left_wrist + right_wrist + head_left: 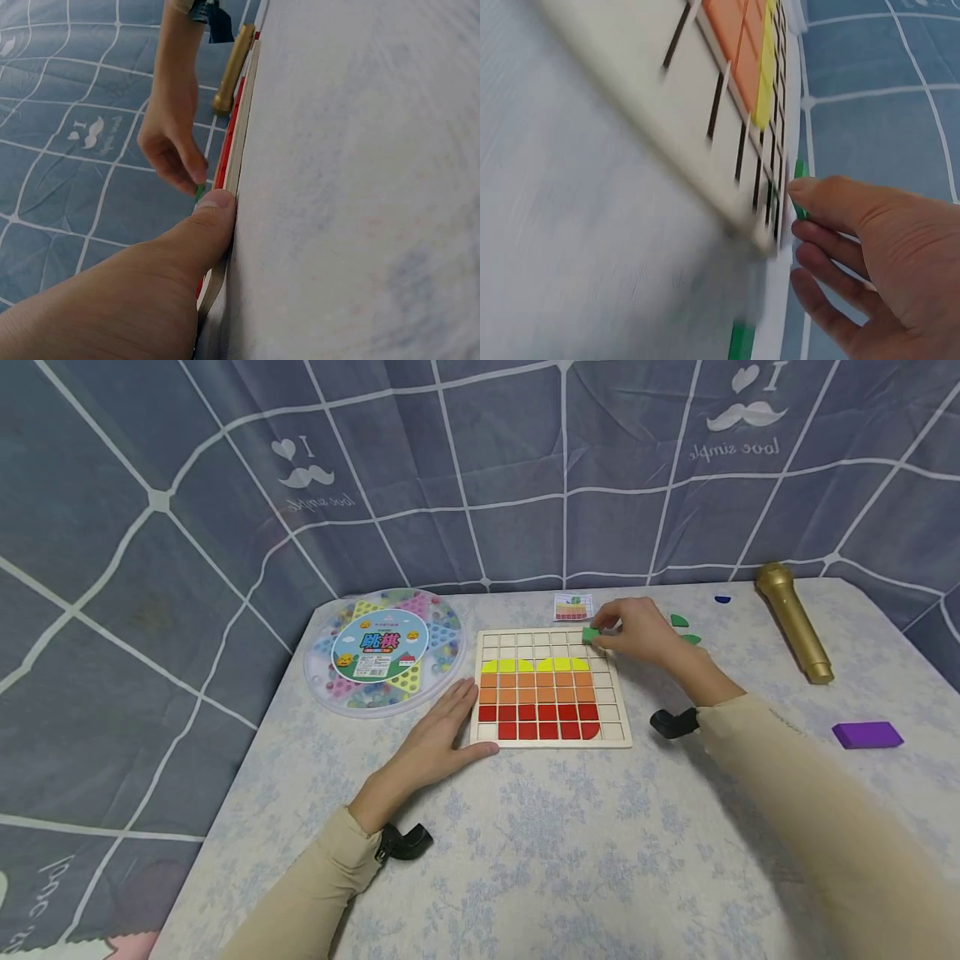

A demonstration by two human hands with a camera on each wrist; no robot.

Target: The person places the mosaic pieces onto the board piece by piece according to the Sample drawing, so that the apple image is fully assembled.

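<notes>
Head view: square green tile (591, 634), gridded wooden board (615, 710)

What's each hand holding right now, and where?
Right hand pinches a green tile by its edge; left hand holds nothing, resting flat against the board.

Both arms wear long beige fabric sleeves (810, 793) ending at the wrists; a black plastic wrist-camera mount (405, 842) sits at each cuff; both hands are bare.
</notes>
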